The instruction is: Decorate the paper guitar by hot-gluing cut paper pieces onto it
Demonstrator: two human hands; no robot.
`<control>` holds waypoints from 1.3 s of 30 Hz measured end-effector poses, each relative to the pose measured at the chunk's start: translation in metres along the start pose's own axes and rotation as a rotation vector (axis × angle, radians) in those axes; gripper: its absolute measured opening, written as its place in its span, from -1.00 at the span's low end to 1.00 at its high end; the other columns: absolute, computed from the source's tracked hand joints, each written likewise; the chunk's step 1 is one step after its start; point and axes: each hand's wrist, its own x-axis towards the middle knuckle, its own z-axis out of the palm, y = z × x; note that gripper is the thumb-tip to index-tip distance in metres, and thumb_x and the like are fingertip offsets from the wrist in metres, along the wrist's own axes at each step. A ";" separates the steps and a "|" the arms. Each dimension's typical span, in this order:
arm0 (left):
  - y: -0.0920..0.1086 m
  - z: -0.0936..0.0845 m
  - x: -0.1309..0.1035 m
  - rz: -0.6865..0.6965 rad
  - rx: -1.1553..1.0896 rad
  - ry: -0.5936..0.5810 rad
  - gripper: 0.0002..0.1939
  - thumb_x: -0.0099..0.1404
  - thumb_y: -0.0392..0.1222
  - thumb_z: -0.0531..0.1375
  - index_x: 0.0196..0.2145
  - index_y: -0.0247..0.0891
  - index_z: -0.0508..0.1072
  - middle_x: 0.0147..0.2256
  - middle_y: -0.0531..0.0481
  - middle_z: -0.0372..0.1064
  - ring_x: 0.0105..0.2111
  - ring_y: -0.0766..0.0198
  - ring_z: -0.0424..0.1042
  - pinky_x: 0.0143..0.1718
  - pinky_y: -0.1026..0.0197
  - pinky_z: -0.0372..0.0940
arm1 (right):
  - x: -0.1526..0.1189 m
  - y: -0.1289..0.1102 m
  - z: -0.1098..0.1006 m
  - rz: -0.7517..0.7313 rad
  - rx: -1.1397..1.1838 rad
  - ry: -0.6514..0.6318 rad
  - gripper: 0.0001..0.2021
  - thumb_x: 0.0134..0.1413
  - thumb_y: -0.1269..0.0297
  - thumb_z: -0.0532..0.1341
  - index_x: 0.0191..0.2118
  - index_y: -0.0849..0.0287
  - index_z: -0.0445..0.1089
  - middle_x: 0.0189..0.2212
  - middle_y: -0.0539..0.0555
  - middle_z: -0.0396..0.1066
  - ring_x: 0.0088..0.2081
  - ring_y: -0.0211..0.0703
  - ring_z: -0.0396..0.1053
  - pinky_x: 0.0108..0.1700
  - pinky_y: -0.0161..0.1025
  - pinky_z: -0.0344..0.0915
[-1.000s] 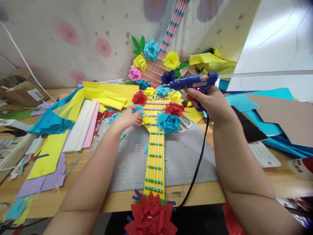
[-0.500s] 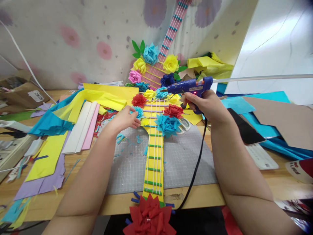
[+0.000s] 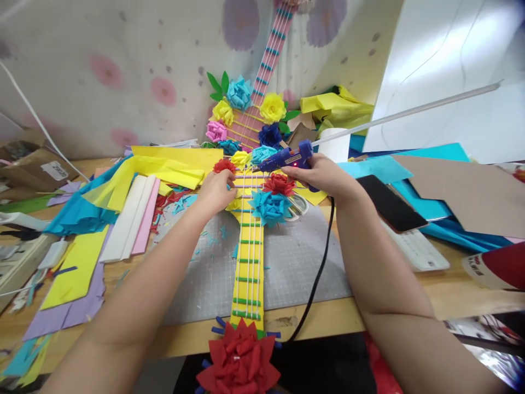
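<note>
The yellow guitar (image 3: 248, 269) lies in the centre of the frame. The right hand (image 3: 328, 174) is closed around the glue gun (image 3: 289, 158); better keep its nozzle away from the left hand (image 3: 214, 191), bent beside the red flower (image 3: 223, 165), grip unclear.

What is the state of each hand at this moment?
Left hand: fingers partly curled at a red paper flower; grip cannot be told.
Right hand: closed, holding the blue glue gun.

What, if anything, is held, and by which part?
The right hand holds the blue glue gun by its handle. Whether the left hand grips anything cannot be told.
</note>
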 end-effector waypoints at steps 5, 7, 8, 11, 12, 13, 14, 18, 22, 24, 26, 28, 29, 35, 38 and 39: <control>0.003 0.005 0.004 0.011 0.094 -0.065 -0.71 0.11 -0.29 0.13 -0.16 -0.27 0.39 -0.23 -0.09 0.50 -0.06 0.00 0.32 -0.04 0.05 0.21 | -0.003 -0.005 0.001 -0.015 0.026 0.008 -0.57 -0.17 -0.11 0.27 -0.36 0.21 0.42 -0.59 -0.01 0.28 -0.52 -0.29 0.19 -0.44 -0.25 0.20; 0.003 0.009 0.005 0.002 0.084 -0.041 -0.73 0.08 -0.30 0.15 -0.20 -0.26 0.38 -0.27 -0.11 0.49 -0.08 -0.03 0.33 -0.06 0.04 0.22 | -0.003 -0.006 0.000 -0.033 0.045 0.018 -0.58 -0.17 -0.11 0.28 -0.37 0.21 0.42 -0.58 -0.01 0.29 -0.51 -0.28 0.20 -0.41 -0.24 0.22; 0.003 0.011 0.005 -0.005 0.071 -0.028 -0.74 0.07 -0.30 0.16 -0.22 -0.25 0.38 -0.29 -0.12 0.49 -0.09 -0.04 0.34 -0.07 0.03 0.22 | -0.003 -0.006 0.000 -0.045 0.053 0.022 -0.58 -0.17 -0.10 0.28 -0.37 0.20 0.43 -0.58 -0.01 0.29 -0.50 -0.27 0.20 -0.40 -0.24 0.22; 0.003 0.015 0.008 -0.013 0.022 0.002 -0.77 0.01 -0.31 0.21 -0.30 -0.22 0.36 -0.34 -0.15 0.48 -0.11 -0.10 0.35 -0.10 0.00 0.23 | -0.003 -0.005 0.000 -0.084 0.067 0.029 -0.60 -0.17 -0.08 0.28 -0.37 0.20 0.44 -0.58 0.00 0.31 -0.49 -0.24 0.24 -0.38 -0.22 0.24; 0.003 0.016 0.008 -0.018 0.007 0.008 -0.77 0.00 -0.31 0.22 -0.32 -0.21 0.35 -0.36 -0.15 0.47 -0.12 -0.10 0.36 -0.11 -0.01 0.23 | -0.003 -0.005 0.000 -0.095 0.069 0.031 -0.60 -0.17 -0.08 0.28 -0.36 0.19 0.44 -0.57 0.00 0.31 -0.48 -0.23 0.25 -0.38 -0.22 0.25; 0.003 0.016 0.009 -0.027 -0.010 0.015 -0.76 -0.01 -0.31 0.23 -0.33 -0.20 0.33 -0.37 -0.13 0.47 -0.13 -0.09 0.38 -0.11 0.00 0.23 | -0.003 -0.005 0.000 -0.105 0.071 0.033 -0.60 -0.16 -0.08 0.28 -0.35 0.19 0.44 -0.56 0.01 0.32 -0.47 -0.22 0.26 -0.37 -0.22 0.25; 0.003 0.015 0.010 -0.045 -0.032 0.023 -0.76 -0.02 -0.31 0.24 -0.34 -0.18 0.32 -0.38 -0.11 0.46 -0.15 -0.07 0.39 -0.12 0.01 0.23 | -0.003 -0.005 0.000 -0.110 0.069 0.033 -0.60 -0.16 -0.08 0.28 -0.33 0.19 0.45 -0.55 0.01 0.33 -0.46 -0.21 0.27 -0.37 -0.21 0.26; 0.000 0.007 0.009 -0.138 -0.191 0.096 -0.74 -0.01 -0.30 0.23 -0.34 -0.16 0.26 -0.40 -0.01 0.44 -0.22 0.06 0.44 -0.14 0.08 0.25 | -0.003 -0.005 0.003 -0.115 0.060 0.051 -0.60 -0.16 -0.06 0.29 -0.29 0.19 0.45 -0.51 0.04 0.38 -0.42 -0.18 0.31 -0.34 -0.20 0.28; -0.005 0.002 0.004 -0.135 -0.559 0.229 -0.73 0.06 -0.30 0.18 -0.28 -0.17 0.18 -0.39 0.08 0.36 -0.31 0.22 0.48 -0.23 0.15 0.32 | 0.000 -0.003 0.010 -0.135 0.060 0.030 -0.58 -0.14 -0.06 0.28 -0.27 0.19 0.47 -0.47 0.06 0.42 -0.37 -0.14 0.35 -0.29 -0.17 0.30; -0.008 0.003 -0.001 -0.162 -0.784 0.265 -0.71 0.07 -0.32 0.15 -0.27 -0.18 0.13 -0.39 0.12 0.31 -0.37 0.30 0.48 -0.31 0.20 0.36 | 0.002 -0.002 0.015 -0.144 0.056 0.019 -0.57 -0.13 -0.08 0.28 -0.27 0.20 0.48 -0.43 0.08 0.45 -0.33 -0.10 0.37 -0.24 -0.15 0.31; -0.010 0.006 -0.006 -0.220 -0.916 0.270 -0.69 0.06 -0.33 0.16 -0.27 -0.18 0.11 -0.43 0.15 0.29 -0.41 0.33 0.48 -0.38 0.25 0.37 | 0.003 -0.002 0.021 -0.173 0.057 0.016 -0.56 -0.13 -0.08 0.27 -0.24 0.19 0.49 -0.36 0.08 0.47 -0.27 -0.07 0.38 -0.17 -0.12 0.31; -0.011 0.008 -0.010 -0.262 -0.956 0.235 -0.66 0.05 -0.33 0.19 -0.26 -0.20 0.11 -0.46 0.15 0.32 -0.42 0.31 0.49 -0.43 0.29 0.36 | 0.003 -0.002 0.025 -0.217 0.054 0.004 -0.56 -0.12 -0.07 0.27 -0.19 0.16 0.48 -0.28 0.09 0.49 -0.20 -0.04 0.39 -0.10 -0.09 0.30; -0.011 0.009 -0.012 -0.267 -0.958 0.207 -0.64 0.04 -0.33 0.20 -0.24 -0.21 0.12 -0.48 0.14 0.35 -0.41 0.30 0.49 -0.45 0.30 0.35 | 0.003 -0.003 0.026 -0.233 0.047 -0.005 -0.57 -0.11 -0.06 0.27 -0.18 0.15 0.48 -0.26 0.08 0.49 -0.18 -0.03 0.39 -0.08 -0.07 0.30; -0.005 -0.006 -0.021 -0.304 -0.864 -0.063 -0.56 0.02 -0.45 0.20 -0.13 -0.26 0.22 -0.43 0.01 0.46 -0.39 0.26 0.50 -0.45 0.30 0.36 | -0.001 -0.009 0.026 -0.242 -0.010 -0.041 -0.57 -0.11 -0.09 0.26 -0.19 0.13 0.47 -0.24 0.10 0.49 -0.15 0.00 0.39 -0.06 -0.04 0.31; -0.004 -0.013 -0.025 -0.325 -0.815 -0.082 -0.52 0.00 -0.51 0.19 -0.12 -0.24 0.20 -0.40 0.02 0.45 -0.43 0.30 0.48 -0.40 0.27 0.37 | -0.002 -0.009 0.024 -0.265 0.008 -0.037 -0.58 -0.10 -0.08 0.26 -0.20 0.12 0.47 -0.21 0.10 0.48 -0.13 0.00 0.38 -0.05 -0.05 0.31; -0.005 -0.014 -0.025 -0.326 -0.813 -0.065 -0.51 -0.01 -0.52 0.19 -0.13 -0.24 0.19 -0.40 0.03 0.44 -0.43 0.31 0.48 -0.38 0.26 0.37 | -0.002 -0.009 0.025 -0.265 0.015 -0.038 -0.59 -0.10 -0.08 0.27 -0.20 0.11 0.47 -0.23 0.10 0.48 -0.14 0.00 0.38 -0.07 -0.05 0.32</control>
